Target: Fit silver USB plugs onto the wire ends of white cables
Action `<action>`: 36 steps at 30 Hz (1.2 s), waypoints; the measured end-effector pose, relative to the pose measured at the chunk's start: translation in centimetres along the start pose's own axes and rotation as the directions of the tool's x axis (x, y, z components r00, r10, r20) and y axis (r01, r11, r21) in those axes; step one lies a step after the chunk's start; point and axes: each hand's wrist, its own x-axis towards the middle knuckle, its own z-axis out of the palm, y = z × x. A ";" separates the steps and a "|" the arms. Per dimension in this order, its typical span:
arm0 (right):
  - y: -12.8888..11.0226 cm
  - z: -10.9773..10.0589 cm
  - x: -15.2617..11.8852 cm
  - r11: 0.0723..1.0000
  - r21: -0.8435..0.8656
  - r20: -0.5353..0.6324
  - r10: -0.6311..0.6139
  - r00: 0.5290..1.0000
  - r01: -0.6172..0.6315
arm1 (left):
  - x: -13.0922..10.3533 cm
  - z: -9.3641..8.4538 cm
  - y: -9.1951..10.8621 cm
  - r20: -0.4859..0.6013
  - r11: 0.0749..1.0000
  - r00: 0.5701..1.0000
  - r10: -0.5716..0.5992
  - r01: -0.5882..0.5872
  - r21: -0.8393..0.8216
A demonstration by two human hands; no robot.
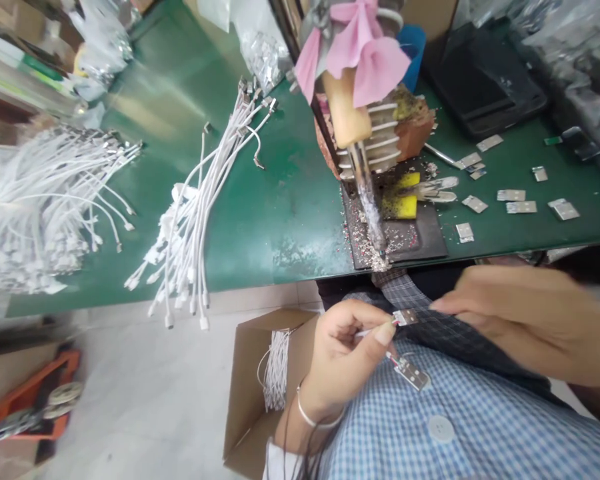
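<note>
My left hand (347,353) is closed, thumb and forefinger pinching a thin white cable beside a metal USB connector (406,317) with red and white wires at its end. A second USB connector (413,375) hangs below those fingertips, over the blue checked clothing. To the right, my right hand (520,317) is blurred by motion; its fingers point toward the upper connector without touching it, and whether it holds anything is unclear. Above both hands, the soldering iron (363,180) points down, its tip over solder crumbs at the table edge.
Loose metal connectors (511,195) lie on the green table (290,167) at right, near a black tray (485,80). White cables (210,193) and a larger cable pile (45,207) lie at left. A cardboard box (245,380) with cables stands below. A yellow sponge (403,197) sits by the iron.
</note>
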 end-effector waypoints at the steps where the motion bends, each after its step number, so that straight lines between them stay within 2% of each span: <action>1: -0.7 1.2 0.5 0.993 0.114 -0.032 0.012 0.999 -0.008 | 0.1 0.0 0.1 -0.001 1.000 1.000 0.005 -0.005 0.015; 3: -1.8 3.2 1.3 0.927 0.363 -0.087 0.135 0.987 -0.095 | 0.3 0.1 0.2 0.011 0.999 1.000 0.014 -0.015 0.033; 5: -2.5 4.5 1.9 0.815 0.560 -0.087 0.238 0.967 -0.150 | 0.5 0.0 0.3 0.038 0.999 0.999 0.031 -0.032 0.032; 8: -2.6 4.6 2.3 0.735 0.648 -0.036 0.288 0.957 -0.197 | 0.6 -0.2 0.3 0.088 0.999 0.995 0.042 -0.045 0.022; 12: -2.2 3.7 2.2 0.753 0.628 0.012 0.242 0.970 -0.196 | 0.4 -0.4 0.5 0.118 0.998 0.993 0.015 -0.022 0.054; 17: -1.8 3.0 2.2 0.852 0.502 0.053 0.138 0.989 -0.146 | 0.1 -0.6 0.9 0.097 0.989 0.995 -0.036 0.021 0.149; 22: -2.2 2.1 2.9 0.926 0.372 0.044 0.047 0.998 -0.060 | 0.2 -0.8 0.8 0.112 0.982 0.991 -0.071 0.049 0.185; 27: -2.3 1.7 3.1 0.961 0.275 0.042 0.012 0.999 -0.024 | 0.3 -0.6 1.1 0.096 0.981 0.991 -0.096 0.078 0.175; 29: -2.2 1.7 3.2 0.964 0.265 0.003 0.001 1.000 -0.001 | 0.4 -0.6 1.3 0.105 0.986 0.989 -0.104 0.089 0.139; 31: -2.1 1.8 3.2 0.968 0.250 -0.105 0.001 0.995 0.025 | 0.7 -0.6 1.5 0.112 0.991 0.988 -0.105 0.095 0.091; 34: -2.0 2.1 3.1 0.981 0.189 -0.294 0.009 0.956 0.049 | 1.3 -0.7 1.4 0.105 0.996 0.991 -0.083 0.080 0.036; 36: -2.2 2.4 2.9 0.989 0.132 -0.330 -0.016 0.944 0.063 | 1.7 -0.8 1.3 0.095 0.999 0.994 -0.053 0.053 0.005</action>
